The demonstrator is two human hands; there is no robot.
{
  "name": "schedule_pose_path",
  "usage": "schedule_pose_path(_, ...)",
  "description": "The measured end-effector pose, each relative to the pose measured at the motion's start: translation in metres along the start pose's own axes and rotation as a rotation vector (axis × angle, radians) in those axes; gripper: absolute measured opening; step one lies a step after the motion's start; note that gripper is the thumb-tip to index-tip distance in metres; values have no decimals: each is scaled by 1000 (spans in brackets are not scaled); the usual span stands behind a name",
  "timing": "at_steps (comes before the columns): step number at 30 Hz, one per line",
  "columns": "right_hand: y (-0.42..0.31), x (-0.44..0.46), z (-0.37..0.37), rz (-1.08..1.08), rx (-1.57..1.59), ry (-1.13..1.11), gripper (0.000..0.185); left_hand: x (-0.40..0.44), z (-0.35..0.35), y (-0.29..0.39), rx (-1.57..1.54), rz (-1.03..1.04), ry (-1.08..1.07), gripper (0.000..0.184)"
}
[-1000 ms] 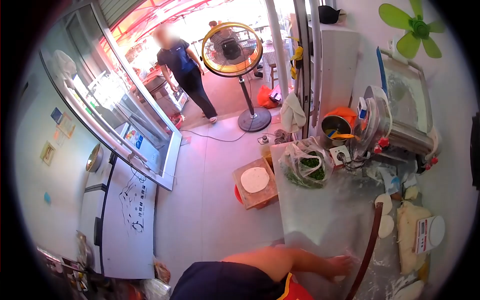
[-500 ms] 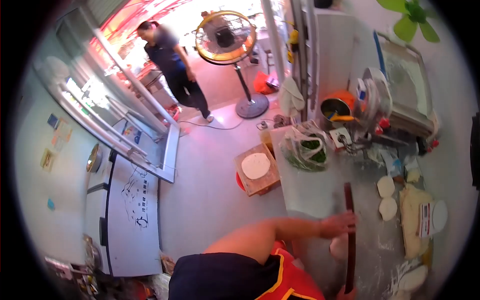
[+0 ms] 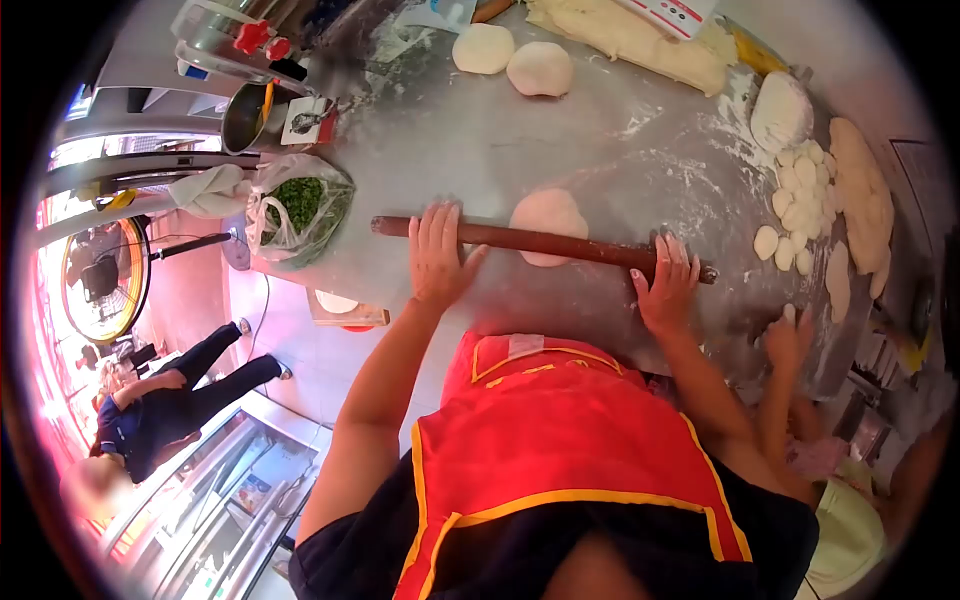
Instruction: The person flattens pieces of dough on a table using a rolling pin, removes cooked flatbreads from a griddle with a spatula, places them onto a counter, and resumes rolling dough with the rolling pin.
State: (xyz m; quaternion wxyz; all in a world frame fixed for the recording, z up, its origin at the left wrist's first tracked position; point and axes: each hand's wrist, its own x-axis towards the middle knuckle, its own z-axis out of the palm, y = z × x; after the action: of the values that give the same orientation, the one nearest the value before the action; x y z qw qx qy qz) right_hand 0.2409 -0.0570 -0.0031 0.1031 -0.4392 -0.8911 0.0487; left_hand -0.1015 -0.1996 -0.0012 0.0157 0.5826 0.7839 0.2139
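Observation:
A dark brown rolling pin (image 3: 560, 243) lies across a round of dough (image 3: 548, 212) on the metal worktop. My left hand (image 3: 437, 252) rests flat over the pin toward its left end, fingers stretched out. Near the right end, my right hand (image 3: 668, 290) also lies over the pin with its fingers extended. The dough disc shows on both sides of the pin, between my hands. Two more dough rounds, one pale (image 3: 483, 49) and another beside it (image 3: 540, 69), sit farther back on the worktop.
Several small dough pieces (image 3: 800, 195) lie at right, beside long dough strips (image 3: 865, 190). Another person's hand (image 3: 788, 338) is at the right table edge. A bag of chopped greens (image 3: 297, 205) stands left. A person (image 3: 160, 400) and a fan (image 3: 100, 280) are beyond.
The view has swung from the doorway toward the worktop, bringing both my hands and the whole rolling pin into sight. The person by the doorway now appears at lower left.

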Motion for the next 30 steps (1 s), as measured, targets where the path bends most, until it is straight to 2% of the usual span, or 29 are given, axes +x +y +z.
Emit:
schedule_pose_path(3, 4, 22, 20, 49, 71, 94, 58, 14, 3, 2, 54, -32, -27, 60)
schedule_pose_path(8, 22, 109, 36, 132, -178, 35, 56, 102, 30, -20, 196, -6, -75, 60)
schedule_pose_path(12, 40, 181, 50, 191, -200, 87, 54, 178, 47, -33, 259, 23, 60, 63)
schedule_pose_path(14, 40, 196, 47, 153, -146, 117, 53, 198, 56, -37, 261, -2, 135, 64)
schedule_pose_path(16, 34, 177, 39, 102, -73, 85, 53, 164, 49, -34, 233, 8, 72, 65)
schedule_pose_path(19, 19, 78, 34, -31, 4, 21, 55, 71, 18, -19, 173, -26, -110, 66)
schedule_pose_path(21, 2, 33, 14, -93, 99, -13, 56, 11, 7, -14, 33, 9, -26, 58)
schedule_pose_path(24, -11, 79, 42, -95, 276, -74, 56, 5, 8, -25, 65, 54, -99, 39)
schedule_pose_path(25, -33, 117, 41, -69, 508, -81, 55, -3, 4, -22, 49, 49, -117, 34)
schedule_pose_path(26, -51, 152, 50, 11, 880, -162, 52, -1, -3, -17, 34, 50, -122, 28)
schedule_pose_path(27, -61, 185, 68, -31, 752, -370, 53, 12, -5, -13, 19, 61, -109, 23)
schedule_pose_path(28, -77, 203, 83, -230, 526, -409, 52, 12, -10, -6, 36, 43, -105, 24)
schedule_pose_path(29, -96, 211, 76, -337, 411, -524, 46, -4, -19, 5, 50, 32, -109, 25)
schedule_pose_path(30, -109, 213, 96, -476, 276, -577, 34, -17, -24, 11, 64, 12, -134, 27)
